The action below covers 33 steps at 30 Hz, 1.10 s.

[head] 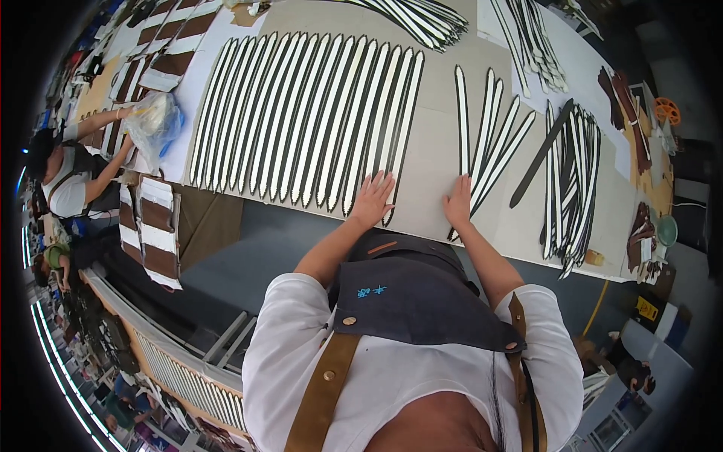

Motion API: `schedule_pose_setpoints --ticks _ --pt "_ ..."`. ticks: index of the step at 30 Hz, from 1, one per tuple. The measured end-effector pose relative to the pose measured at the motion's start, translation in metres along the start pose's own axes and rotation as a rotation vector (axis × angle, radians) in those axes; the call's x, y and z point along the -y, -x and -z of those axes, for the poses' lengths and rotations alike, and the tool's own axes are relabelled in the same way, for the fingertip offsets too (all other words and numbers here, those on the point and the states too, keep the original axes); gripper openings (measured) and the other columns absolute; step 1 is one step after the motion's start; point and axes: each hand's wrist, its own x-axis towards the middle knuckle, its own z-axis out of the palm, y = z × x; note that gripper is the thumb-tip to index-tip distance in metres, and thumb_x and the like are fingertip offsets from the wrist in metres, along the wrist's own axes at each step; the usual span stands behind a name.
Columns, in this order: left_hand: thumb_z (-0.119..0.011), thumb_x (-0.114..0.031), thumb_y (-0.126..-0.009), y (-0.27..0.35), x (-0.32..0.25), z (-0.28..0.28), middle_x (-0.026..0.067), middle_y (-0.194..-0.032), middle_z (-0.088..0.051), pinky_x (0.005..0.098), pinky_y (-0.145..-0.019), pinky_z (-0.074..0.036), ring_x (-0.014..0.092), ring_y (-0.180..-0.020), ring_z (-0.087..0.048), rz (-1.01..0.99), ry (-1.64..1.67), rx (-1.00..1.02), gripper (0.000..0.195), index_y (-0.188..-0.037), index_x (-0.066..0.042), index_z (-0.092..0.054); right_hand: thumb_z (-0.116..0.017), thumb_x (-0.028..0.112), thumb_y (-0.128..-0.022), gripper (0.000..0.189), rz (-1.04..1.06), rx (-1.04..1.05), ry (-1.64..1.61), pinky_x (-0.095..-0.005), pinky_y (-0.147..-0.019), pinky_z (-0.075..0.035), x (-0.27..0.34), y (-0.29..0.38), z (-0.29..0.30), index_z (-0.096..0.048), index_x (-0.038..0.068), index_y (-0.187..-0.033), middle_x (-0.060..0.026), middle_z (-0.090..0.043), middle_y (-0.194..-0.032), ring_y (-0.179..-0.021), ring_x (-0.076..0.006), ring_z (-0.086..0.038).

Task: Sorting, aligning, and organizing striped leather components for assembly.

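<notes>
My left hand (373,199) lies flat, palm down, over the lower ends of the rightmost strips in a long row of black-edged white strips (305,118) with pointed ends. The row lies side by side on a grey sheet (432,135). My right hand (458,199) rests with its fingers close together on the lower part of a separate strip (462,118) of the same kind. Just right of that hand, several similar strips (502,152) fan out. Neither hand is closed around anything; part of the strips under both hands is hidden.
A dark strip (542,152) lies beside a crossed pile of strips (582,186) at the right. More bundles (418,22) lie at the far side. A co-worker (73,169) at the left handles a clear plastic bag (153,127). Brown and white pieces (160,226) hang over the table's near edge.
</notes>
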Motion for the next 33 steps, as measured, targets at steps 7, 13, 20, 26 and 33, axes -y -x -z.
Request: schedule_pose_setpoints --ticks 7,13,20,26,33 --pt "-0.051 -0.041 -0.084 0.0 -0.001 -0.006 0.0082 -0.146 -0.019 0.0457 -0.109 -0.013 0.026 -0.136 -0.015 0.004 0.02 -0.018 0.07 -0.138 -0.006 -0.025 -0.061 0.017 -0.078 0.072 0.082 0.151 -0.169 -0.0379 -0.11 -0.017 0.037 -0.011 -0.011 -0.024 -0.01 -0.133 -0.0271 -0.017 -0.141 -0.133 -0.0374 -0.016" --pt "-0.052 -0.04 -0.084 -0.014 -0.019 -0.001 0.0111 -0.146 -0.019 0.0458 -0.109 -0.013 0.027 -0.136 -0.015 -0.027 0.048 -0.011 0.07 -0.138 -0.003 -0.025 -0.062 0.013 -0.077 0.066 0.156 0.015 -0.346 -0.0387 -0.108 -0.021 0.026 -0.002 -0.001 -0.03 -0.004 -0.132 -0.0264 -0.021 -0.14 -0.131 -0.0386 -0.02" --pt "-0.052 -0.045 -0.083 -0.052 -0.069 -0.017 0.0121 -0.145 -0.021 0.0438 -0.109 -0.014 0.027 -0.135 -0.015 -0.151 0.175 -0.008 0.071 -0.138 -0.007 -0.026 -0.079 0.03 -0.059 0.084 -0.661 -0.247 -0.004 -0.0447 -0.094 -0.035 -0.002 0.024 0.012 -0.037 -0.002 -0.124 -0.0237 -0.038 -0.123 -0.111 -0.0385 -0.038" --pt "-0.049 -0.048 -0.084 -0.055 -0.065 -0.021 0.009 -0.145 -0.021 0.0455 -0.108 -0.017 0.025 -0.135 -0.017 -0.374 0.107 0.061 0.061 -0.136 -0.018 -0.035 -0.082 0.034 -0.056 0.087 -0.797 -0.15 -0.022 -0.0449 -0.088 -0.04 -0.009 0.023 0.012 -0.038 -0.002 -0.121 -0.0217 -0.045 -0.116 -0.106 -0.0386 -0.045" --pt "-0.047 -0.044 -0.087 -0.048 -0.015 -0.001 0.0067 -0.145 -0.022 0.0451 -0.109 -0.016 0.023 -0.134 -0.019 -0.532 0.097 0.113 0.054 -0.134 -0.02 -0.037 -0.077 0.026 -0.063 0.064 -0.737 -0.092 -0.35 -0.0437 -0.078 -0.047 -0.029 0.024 -0.004 -0.044 -0.004 -0.108 -0.0237 -0.059 -0.097 -0.089 -0.0388 -0.059"
